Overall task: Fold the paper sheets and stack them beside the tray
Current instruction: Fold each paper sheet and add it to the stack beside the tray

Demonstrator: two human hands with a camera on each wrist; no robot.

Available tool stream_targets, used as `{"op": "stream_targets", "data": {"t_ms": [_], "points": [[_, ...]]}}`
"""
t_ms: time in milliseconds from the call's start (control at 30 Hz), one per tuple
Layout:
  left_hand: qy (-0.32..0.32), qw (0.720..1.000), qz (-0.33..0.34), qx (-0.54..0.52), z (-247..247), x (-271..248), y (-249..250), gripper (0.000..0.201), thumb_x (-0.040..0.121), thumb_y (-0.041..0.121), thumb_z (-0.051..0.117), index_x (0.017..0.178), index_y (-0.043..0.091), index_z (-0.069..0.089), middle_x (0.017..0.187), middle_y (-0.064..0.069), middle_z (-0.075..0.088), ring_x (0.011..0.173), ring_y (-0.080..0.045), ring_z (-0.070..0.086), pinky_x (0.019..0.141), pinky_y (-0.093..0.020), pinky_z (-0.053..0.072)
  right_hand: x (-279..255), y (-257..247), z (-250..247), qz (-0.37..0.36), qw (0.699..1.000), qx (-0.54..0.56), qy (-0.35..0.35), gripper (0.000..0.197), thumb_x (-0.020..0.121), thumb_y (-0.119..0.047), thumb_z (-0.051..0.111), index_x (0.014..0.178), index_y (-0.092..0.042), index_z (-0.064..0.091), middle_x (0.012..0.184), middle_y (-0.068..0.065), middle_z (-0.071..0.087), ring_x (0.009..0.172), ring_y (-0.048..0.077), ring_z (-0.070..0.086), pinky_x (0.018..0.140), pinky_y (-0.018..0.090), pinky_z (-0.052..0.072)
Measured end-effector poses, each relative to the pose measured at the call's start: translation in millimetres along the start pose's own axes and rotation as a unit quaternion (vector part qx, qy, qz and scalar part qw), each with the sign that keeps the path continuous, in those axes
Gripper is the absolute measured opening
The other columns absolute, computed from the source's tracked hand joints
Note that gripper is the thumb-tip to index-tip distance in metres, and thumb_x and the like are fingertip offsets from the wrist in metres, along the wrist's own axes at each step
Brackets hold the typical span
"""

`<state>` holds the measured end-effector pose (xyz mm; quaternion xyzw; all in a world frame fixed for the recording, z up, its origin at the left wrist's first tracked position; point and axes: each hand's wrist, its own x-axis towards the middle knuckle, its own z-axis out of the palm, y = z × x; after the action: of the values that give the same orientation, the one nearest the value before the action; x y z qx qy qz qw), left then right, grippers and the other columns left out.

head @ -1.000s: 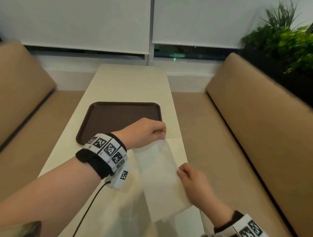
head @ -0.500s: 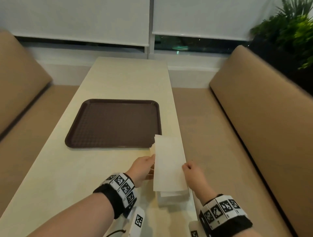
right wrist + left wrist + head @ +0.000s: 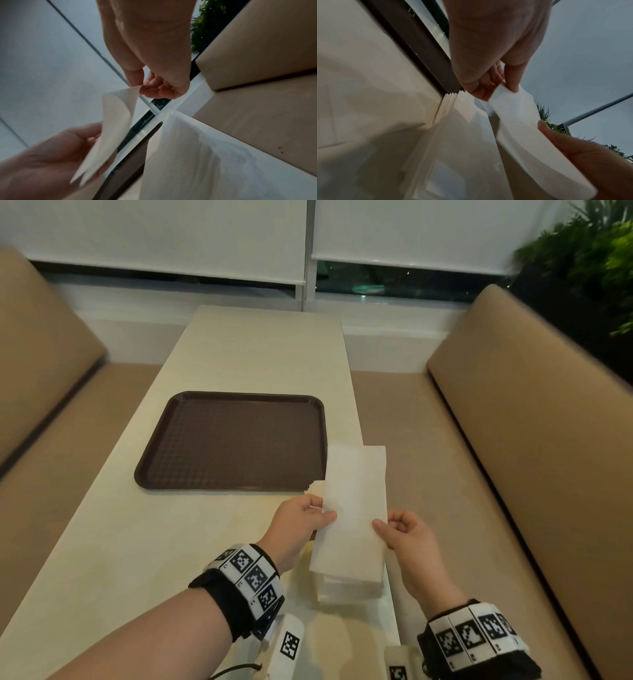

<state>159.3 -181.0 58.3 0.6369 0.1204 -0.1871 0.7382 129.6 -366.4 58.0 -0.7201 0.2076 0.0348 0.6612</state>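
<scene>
A long narrow white paper sheet (image 3: 356, 501) is held above the table, its far end over the corner of the brown tray (image 3: 233, 440). My left hand (image 3: 329, 517) pinches its left edge between thumb and fingers. My right hand (image 3: 378, 525) pinches the right edge. Two layers of the sheet (image 3: 116, 121) show in the right wrist view, pinched at a corner by my right hand (image 3: 139, 88). In the left wrist view my left hand (image 3: 505, 86) nips the sheet (image 3: 522, 128). Under it lies a stack of white sheets (image 3: 349, 587) by the tray's near right corner.
The cream table (image 3: 260, 354) is narrow, and the stack lies close to its right edge. Tan bench seats (image 3: 513, 440) run along both sides. A green plant (image 3: 589, 251) stands at the far right. White blinds cover the window behind.
My left hand came back from the sheet's far end to its left edge. The sheet then rose off the stack, now held in the air between both hands.
</scene>
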Motion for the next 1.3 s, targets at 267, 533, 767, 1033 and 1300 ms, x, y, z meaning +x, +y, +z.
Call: {"op": "stream_targets", "data": {"t_ms": [267, 533, 767, 1033, 1300], "points": [[-0.006, 1.0, 0.029, -0.01, -2.6, -14.6, 4.9, 0.029, 0.084, -0.001, 0.068, 0.108, 0.012, 0.056, 0.093, -0.023, 0.068, 0.077, -0.022, 0.068, 0.064, -0.026, 0.052, -14.6, -5.2, -1.0, -0.046, 0.997, 0.06, 0.013, 0.007, 0.087, 0.0, 0.065, 0.088, -0.007, 0.063, 0.068, -0.002, 0.066, 0.063, 0.011, 0.064, 0.058, 0.019, 0.049], [-0.031, 0.999, 0.03, 0.001, -5.5, -22.4, 9.9, 0.036, 0.078, -0.008, 0.07, 0.104, 0.013, 0.058, 0.073, -0.005, 0.066, 0.069, -0.017, 0.066, 0.063, -0.023, 0.051, -19.8, -19.3, 8.7, -0.057, 0.998, 0.024, 0.018, 0.02, 0.097, -0.02, 0.055, 0.082, -0.007, 0.061, 0.065, -0.007, 0.062, 0.055, 0.003, 0.055, 0.057, 0.02, 0.046], [-0.006, 1.0, 0.019, 0.018, -5.4, -20.6, 6.2, 0.009, 0.087, 0.011, 0.068, 0.089, 0.002, 0.064, 0.085, -0.014, 0.065, 0.068, -0.017, 0.06, 0.061, -0.023, 0.05, -14.0, -21.1, 14.7, -0.037, 0.998, 0.02, 0.036, 0.027, 0.098, -0.02, 0.051, 0.073, -0.012, 0.057, 0.06, -0.005, 0.053, 0.056, 0.008, 0.047, 0.058, 0.025, 0.041], [0.04, 0.995, -0.031, 0.085, -4.4, -5.5, -17.1, 0.018, 0.081, 0.006, 0.073, 0.067, 0.006, 0.061, 0.078, -0.013, 0.064, 0.067, -0.023, 0.058, 0.065, -0.032, 0.053, 12.8, -6.3, 18.4, -0.007, 0.99, -0.122, 0.069, 0.019, 0.09, -0.017, 0.063, 0.072, -0.015, 0.058, 0.067, 0.001, 0.059, 0.057, 0.013, 0.049, 0.054, 0.026, 0.04], [0.066, 0.991, -0.047, 0.106, -1.3, 11.3, -29.7, 0.049, 0.085, 0.015, 0.069, 0.045, 0.017, 0.042, 0.061, -0.008, 0.047, 0.058, -0.022, 0.047, 0.06, -0.029, 0.045, 31.0, 0.9, 22.2, 0.011, 0.976, -0.21, 0.057, 0.036, 0.095, -0.019, 0.055, 0.06, -0.016, 0.048, 0.056, -0.002, 0.047, 0.054, 0.014, 0.041, 0.052, 0.028, 0.032]]}}
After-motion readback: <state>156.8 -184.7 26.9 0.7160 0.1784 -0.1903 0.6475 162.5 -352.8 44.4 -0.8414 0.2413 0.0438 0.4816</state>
